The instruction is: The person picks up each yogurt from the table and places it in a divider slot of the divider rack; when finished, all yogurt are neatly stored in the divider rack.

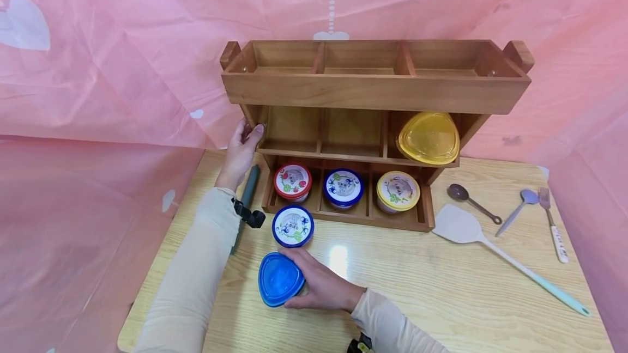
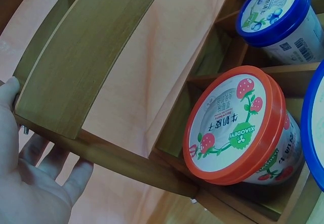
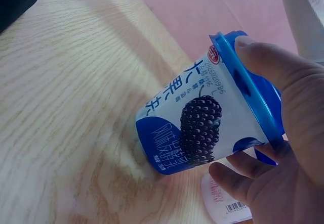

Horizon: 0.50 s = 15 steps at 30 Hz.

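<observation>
My left hand (image 1: 239,156) grips the left side of the three-tier wooden shelf (image 1: 373,92); in the left wrist view its thumb lies over the panel and the fingers are beneath. Low on the table, my right hand (image 1: 326,283) holds a yogurt cup (image 1: 279,278) with a blue rounded-triangle lid. The right wrist view shows a blackberry picture on this cup (image 3: 200,128), its base at the tabletop. Just behind it stands a blue-lidded tub (image 1: 293,226). The bottom tier bears red-lidded (image 1: 293,180), blue-lidded (image 1: 343,186) and yellow-lidded (image 1: 398,190) tubs.
A yellow-lidded cup (image 1: 430,138) sits in the middle tier's right compartment. A dark green stick (image 1: 251,187) lies left of the shelf. On the right lie a brown spoon (image 1: 458,193), a white turner (image 1: 458,224), a blue-grey spoon (image 1: 527,196) and a fork (image 1: 558,241).
</observation>
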Motion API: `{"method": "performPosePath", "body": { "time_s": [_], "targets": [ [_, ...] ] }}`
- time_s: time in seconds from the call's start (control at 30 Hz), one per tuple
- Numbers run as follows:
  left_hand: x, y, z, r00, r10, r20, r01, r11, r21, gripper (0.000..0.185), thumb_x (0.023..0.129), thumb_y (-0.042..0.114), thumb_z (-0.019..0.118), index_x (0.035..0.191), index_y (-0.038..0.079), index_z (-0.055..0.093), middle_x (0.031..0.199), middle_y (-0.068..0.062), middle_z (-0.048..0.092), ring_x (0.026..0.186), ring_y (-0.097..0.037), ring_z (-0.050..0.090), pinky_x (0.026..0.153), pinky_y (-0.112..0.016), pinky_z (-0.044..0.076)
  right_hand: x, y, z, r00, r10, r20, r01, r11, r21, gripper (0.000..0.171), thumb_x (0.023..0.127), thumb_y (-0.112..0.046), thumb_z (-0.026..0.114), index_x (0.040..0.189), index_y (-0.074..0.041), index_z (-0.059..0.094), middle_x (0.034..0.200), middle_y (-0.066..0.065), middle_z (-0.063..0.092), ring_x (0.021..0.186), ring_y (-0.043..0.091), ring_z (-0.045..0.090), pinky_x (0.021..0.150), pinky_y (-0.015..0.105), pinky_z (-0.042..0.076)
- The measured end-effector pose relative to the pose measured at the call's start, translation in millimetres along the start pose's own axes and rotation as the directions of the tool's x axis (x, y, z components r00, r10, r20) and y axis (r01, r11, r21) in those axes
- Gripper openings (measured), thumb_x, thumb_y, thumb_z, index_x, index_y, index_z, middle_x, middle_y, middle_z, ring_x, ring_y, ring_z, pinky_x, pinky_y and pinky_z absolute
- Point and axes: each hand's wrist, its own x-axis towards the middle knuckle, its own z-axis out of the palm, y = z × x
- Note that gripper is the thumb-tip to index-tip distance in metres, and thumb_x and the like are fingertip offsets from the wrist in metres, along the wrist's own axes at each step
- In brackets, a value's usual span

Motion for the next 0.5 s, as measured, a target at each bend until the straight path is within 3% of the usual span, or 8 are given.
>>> {"method": "performPosePath", "body": {
  "time_s": [0.3, 0.5],
  "targets": [
    [-4.2, 10.1, -0.2, 0.999, -0.039, 0.015, 0.039, 0.999, 0.019, 0.057, 0.103, 0.033, 0.051, 0.154, 0.019, 0.031, 0.154, -0.013, 0.040, 0.143, -0.027, 0.038, 0.120, -0.041, 0.030, 2, 2, 1, 1.000, 0.024, 0.002, -0.024, 1.000, 0.016, 0.088, 0.084, -0.043, 0.077, 0.152, -0.035, 0.022, 0.156, -0.002, 0.031, 0.140, 0.025, 0.040, 0.107, 0.043, 0.047],
    [-14.6, 29.0, 2.5, 0.998, -0.053, 0.026, 0.052, 0.998, 0.032, 0.056, 0.104, 0.028, 0.050, 0.154, 0.014, 0.030, 0.153, -0.017, 0.039, 0.143, -0.029, 0.037, 0.120, -0.042, 0.029, 3, 3, 3, 0.999, 0.035, -0.003, -0.035, 0.999, 0.035, 0.086, 0.084, -0.043, 0.077, 0.152, -0.032, 0.026, 0.155, -0.002, 0.033, 0.138, 0.025, 0.041, 0.106, 0.044, 0.048]
  ]
}}
